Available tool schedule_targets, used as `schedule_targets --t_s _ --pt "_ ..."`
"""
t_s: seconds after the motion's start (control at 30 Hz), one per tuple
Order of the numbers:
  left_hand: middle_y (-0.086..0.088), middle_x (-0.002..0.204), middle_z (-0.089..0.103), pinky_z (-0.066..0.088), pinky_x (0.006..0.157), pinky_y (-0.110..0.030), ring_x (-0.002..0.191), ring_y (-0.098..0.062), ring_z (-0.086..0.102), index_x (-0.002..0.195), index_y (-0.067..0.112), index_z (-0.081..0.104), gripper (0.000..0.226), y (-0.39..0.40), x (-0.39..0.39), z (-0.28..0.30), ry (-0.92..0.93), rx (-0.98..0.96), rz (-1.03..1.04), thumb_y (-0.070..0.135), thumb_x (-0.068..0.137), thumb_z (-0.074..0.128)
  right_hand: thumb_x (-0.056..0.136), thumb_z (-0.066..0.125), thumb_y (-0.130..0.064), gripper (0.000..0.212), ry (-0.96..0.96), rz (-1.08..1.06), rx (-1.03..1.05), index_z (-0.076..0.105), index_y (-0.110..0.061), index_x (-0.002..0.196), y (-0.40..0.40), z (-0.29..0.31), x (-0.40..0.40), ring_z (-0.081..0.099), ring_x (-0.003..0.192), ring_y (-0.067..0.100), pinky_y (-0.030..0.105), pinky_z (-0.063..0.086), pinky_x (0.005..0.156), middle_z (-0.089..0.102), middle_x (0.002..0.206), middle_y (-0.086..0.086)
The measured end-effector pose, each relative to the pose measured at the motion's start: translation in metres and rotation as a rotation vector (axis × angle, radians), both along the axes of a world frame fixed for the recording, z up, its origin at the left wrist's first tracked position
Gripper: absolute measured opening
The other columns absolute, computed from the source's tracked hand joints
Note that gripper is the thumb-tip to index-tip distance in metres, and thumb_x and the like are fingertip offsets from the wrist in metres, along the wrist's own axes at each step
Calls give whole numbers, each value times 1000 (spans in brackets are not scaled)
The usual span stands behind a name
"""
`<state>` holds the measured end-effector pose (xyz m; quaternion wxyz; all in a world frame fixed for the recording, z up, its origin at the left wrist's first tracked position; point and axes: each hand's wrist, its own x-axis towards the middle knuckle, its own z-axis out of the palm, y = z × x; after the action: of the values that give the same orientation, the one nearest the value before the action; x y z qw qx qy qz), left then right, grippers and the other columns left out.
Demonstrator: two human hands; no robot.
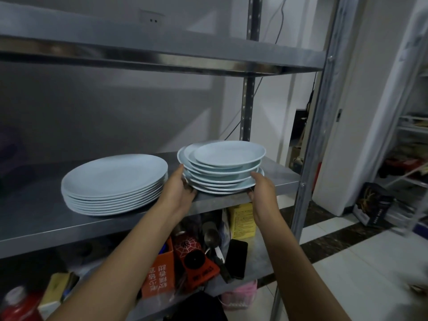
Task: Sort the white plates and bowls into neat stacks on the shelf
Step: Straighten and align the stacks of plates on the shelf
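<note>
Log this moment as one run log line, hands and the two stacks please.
left hand: grips small stack | right hand: grips same stack | small stack: uneven, on shelf edge | large plate stack: neat, untouched

Steel shelf (273,181), middle tier of a metal rack: carried two stacks of white crockery. The stack of large flat plates (114,184) sat left of the stack of smaller deep plates (222,167), close beside it; the smaller stack stood unevenly at the shelf's right front edge.
</note>
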<state>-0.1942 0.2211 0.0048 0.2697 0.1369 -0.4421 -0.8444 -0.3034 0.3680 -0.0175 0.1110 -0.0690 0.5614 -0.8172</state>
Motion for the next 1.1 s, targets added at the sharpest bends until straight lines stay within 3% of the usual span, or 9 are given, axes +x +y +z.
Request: schedule_targets --t_s 0.2,0.27,0.33,0.43,0.5,0.63,0.87,0.97,1.1 --pt "-12 121 62 47 102 -40 118 -28 58 121 8 61 37 5 5 -8 -18 92 -107 30 92 55 93 49 -25 29 -69 33 -176 67 -8 107 6 12 -22 66 91 24 40 54 86 72 97 8" --pt "-16 115 57 46 103 -41 117 -31 56 113 1 58 39 3 1 -5 -73 103 -94 34 91 54 95 44 -32 32 -88 33 -209 68 -10 100 6 14 -33 66 93 25 41 54 87 71 100 11" --pt "-15 111 53 45 102 -42 110 -29 56 112 2 47 40 -1 -4 1 -126 98 -54 36 91 51 95 44 -42 40 -146 37 -221 63 -10 108 5 16 -42 68 96 27 40 55 84 71 106 12" --pt "-7 94 62 52 76 -32 83 -20 60 129 8 53 47 -12 -18 4 -123 55 35 34 90 50 89 49 -52 56 -187 80 -225 58 -9 122 2 16 -56 68 98 32 44 53 91 71 109 14" --pt "-8 95 67 54 67 -31 80 -21 63 127 9 58 45 -16 -25 5 -124 70 67 33 90 49 87 50 -55 57 -203 113 -248 59 -9 120 1 16 -60 67 100 33 45 51 94 70 110 15" --pt "-14 112 67 52 93 -39 106 -28 64 123 9 61 42 -13 -31 0 -95 84 69 37 95 47 87 49 -55 57 -232 123 -277 59 -8 118 -1 16 -68 65 101 34 45 50 94 69 111 16" --pt "-12 118 68 48 101 -42 112 -27 63 122 14 64 43 -12 -27 -1 -66 28 67 41 91 50 85 51 -56 55 -296 151 -304 59 -6 107 -8 16 -81 62 103 37 49 49 94 67 110 18" --pt "-11 122 65 45 104 -41 115 -25 60 127 14 58 43 -8 -24 -3 -47 28 76 39 96 42 80 54 -58 64 -307 169 -277 58 -7 118 -17 17 -83 63 102 39 52 48 95 67 113 19" --pt "-8 120 66 47 99 -36 114 -23 60 112 17 62 34 -6 -26 -5 -71 21 112 38 98 39 80 53 -60 67 -330 205 -255 57 -9 123 -21 17 -82 63 103 41 54 49 93 66 115 20"
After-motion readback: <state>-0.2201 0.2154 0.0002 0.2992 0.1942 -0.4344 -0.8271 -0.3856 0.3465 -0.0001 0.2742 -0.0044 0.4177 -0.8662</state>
